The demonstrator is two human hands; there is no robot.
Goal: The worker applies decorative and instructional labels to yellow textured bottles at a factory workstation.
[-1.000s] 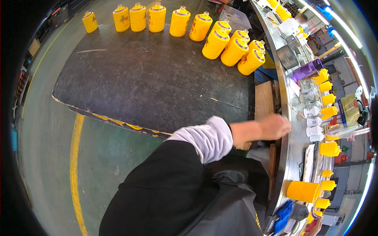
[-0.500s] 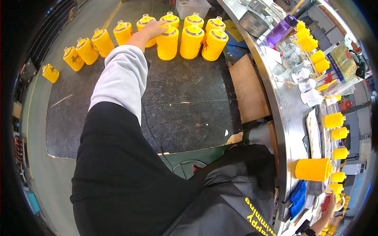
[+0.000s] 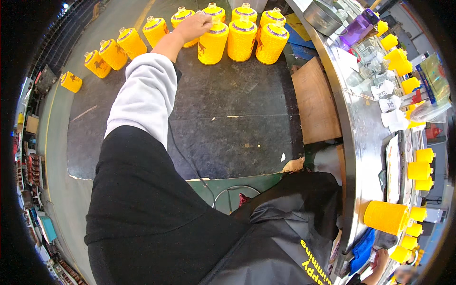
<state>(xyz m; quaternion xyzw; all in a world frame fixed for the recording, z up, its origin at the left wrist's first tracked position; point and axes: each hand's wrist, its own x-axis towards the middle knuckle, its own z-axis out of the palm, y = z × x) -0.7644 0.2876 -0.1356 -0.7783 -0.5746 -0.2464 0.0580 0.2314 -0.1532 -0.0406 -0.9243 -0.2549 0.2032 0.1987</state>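
My left hand (image 3: pixel 192 26) reaches far forward, its grey sleeve (image 3: pixel 145 95) stretched over a black floor mat (image 3: pixel 228 133). The fingers close over the top of a yellow jug (image 3: pixel 212 46) in a cluster of yellow jugs with purple-ringed necks. Two more of them, one (image 3: pixel 242 38) in the middle and one (image 3: pixel 271 42) at the right, stand beside it. Another jug is partly hidden under my palm. My right hand is out of view.
A row of yellow jugs (image 3: pixel 112 53) curves off to the left, with one (image 3: pixel 71 81) standing apart. On the right, a wooden board (image 3: pixel 316 102) lies beside a steel table (image 3: pixel 356 142) with yellow caps (image 3: pixel 418 168), a yellow ribbed cylinder (image 3: pixel 385 217), white cups (image 3: pixel 392 114) and a purple bottle (image 3: pixel 356 31). Another person's hand (image 3: pixel 380 259) shows at the bottom right.
A second ago a hand was at the steel table's edge on the right. My view then turned toward the jugs, and my left arm stretched out to the cluster and stays there.
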